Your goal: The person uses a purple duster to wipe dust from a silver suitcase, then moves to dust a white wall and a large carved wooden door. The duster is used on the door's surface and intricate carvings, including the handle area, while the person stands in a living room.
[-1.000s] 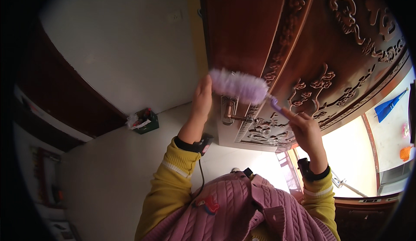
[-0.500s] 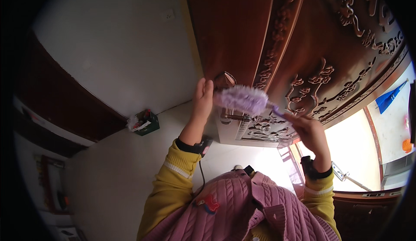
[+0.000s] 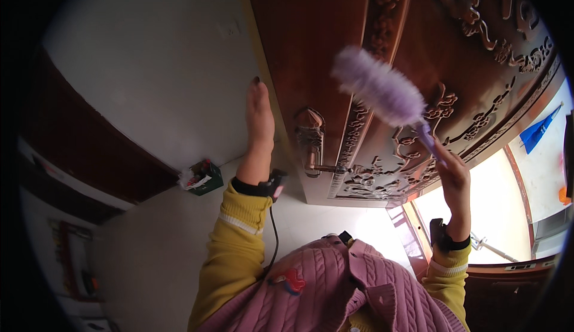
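Observation:
A fluffy purple duster (image 3: pixel 382 87) is held by its slim handle in my right hand (image 3: pixel 454 167), whose fingers are closed around it. Its head points up and left, in front of the carved dark-red wooden door (image 3: pixel 323 39); whether it touches the surface I cannot tell. My left hand (image 3: pixel 260 114) is raised at the door's left edge, seen side-on, with fingers stretched upward and nothing visible in it. Contact between that hand and the edge is unclear. The bronze door handle (image 3: pixel 312 153) with its ornate plate sits between my two hands.
On the pale floor by the left wall stands a dark green box (image 3: pixel 206 179) with odds and ends in it. A blue folded umbrella-like object (image 3: pixel 540 130) hangs at the far right. Bright light comes through the opening beyond the door.
The duster has swung up and right, away from the door handle and my left hand, its head now tilted up. My left hand has moved left and slightly up.

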Available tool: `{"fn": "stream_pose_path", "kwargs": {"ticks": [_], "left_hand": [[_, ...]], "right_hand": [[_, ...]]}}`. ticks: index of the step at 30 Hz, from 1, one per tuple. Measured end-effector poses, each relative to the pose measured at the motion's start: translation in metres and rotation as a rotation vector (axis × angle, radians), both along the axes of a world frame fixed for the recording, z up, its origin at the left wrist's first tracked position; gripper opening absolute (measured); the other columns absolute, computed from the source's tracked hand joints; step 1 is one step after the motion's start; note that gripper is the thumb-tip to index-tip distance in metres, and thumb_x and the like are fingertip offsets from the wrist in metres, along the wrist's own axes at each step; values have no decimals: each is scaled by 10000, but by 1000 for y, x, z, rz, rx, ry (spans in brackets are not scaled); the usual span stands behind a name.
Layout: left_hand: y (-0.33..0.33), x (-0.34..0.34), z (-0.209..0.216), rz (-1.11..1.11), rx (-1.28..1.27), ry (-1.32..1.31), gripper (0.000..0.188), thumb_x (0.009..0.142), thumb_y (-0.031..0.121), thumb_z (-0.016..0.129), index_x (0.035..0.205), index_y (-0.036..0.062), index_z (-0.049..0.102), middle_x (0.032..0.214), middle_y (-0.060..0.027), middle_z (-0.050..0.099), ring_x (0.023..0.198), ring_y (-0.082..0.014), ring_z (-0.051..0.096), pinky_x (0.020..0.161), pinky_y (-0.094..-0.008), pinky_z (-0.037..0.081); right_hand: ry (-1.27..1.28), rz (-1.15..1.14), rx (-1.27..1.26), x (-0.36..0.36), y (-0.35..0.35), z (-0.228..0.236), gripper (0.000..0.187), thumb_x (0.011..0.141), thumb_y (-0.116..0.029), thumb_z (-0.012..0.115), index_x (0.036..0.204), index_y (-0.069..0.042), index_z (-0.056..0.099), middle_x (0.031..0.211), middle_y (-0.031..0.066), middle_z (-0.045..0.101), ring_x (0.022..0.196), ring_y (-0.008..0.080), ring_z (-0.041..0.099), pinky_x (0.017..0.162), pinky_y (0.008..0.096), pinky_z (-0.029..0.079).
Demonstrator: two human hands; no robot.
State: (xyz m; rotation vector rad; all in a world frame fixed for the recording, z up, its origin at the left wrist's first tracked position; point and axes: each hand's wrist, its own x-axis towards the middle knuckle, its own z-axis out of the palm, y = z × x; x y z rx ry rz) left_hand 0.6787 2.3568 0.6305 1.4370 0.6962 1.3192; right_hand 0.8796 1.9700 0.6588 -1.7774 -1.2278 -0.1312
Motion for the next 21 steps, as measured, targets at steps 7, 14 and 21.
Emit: {"fn": "stream_pose_path", "kwargs": {"ticks": [7,14,21], "left_hand": [[24,16,27,-226,-9,-6,637,1060,530,420,1446,29,493,1348,-93,563,1210,-219,517,1064,-342,378],[32,20,18,-259,-139,48,541,1056,462,484,1397,45,539,1241,-70,615,1124,-179,540,1019,-318,405],[46,15,-7,-260,-77,75,546,1054,398,542,1487,73,464,1475,-111,517,1343,-227,483,1120,-376,367]], "right_hand": [[28,-16,-28,-18,-3,-5,514,857,109,655,1312,-125,695,854,98,624,738,205,618,657,308,492],[-318,-242,-520,-52,-8,-21,461,826,7,719,1222,-226,751,768,88,622,662,281,629,644,392,523],[-74,-236,-437,-95,-23,-50,468,869,-52,702,1291,-256,703,815,84,642,697,285,643,632,390,513]]}}
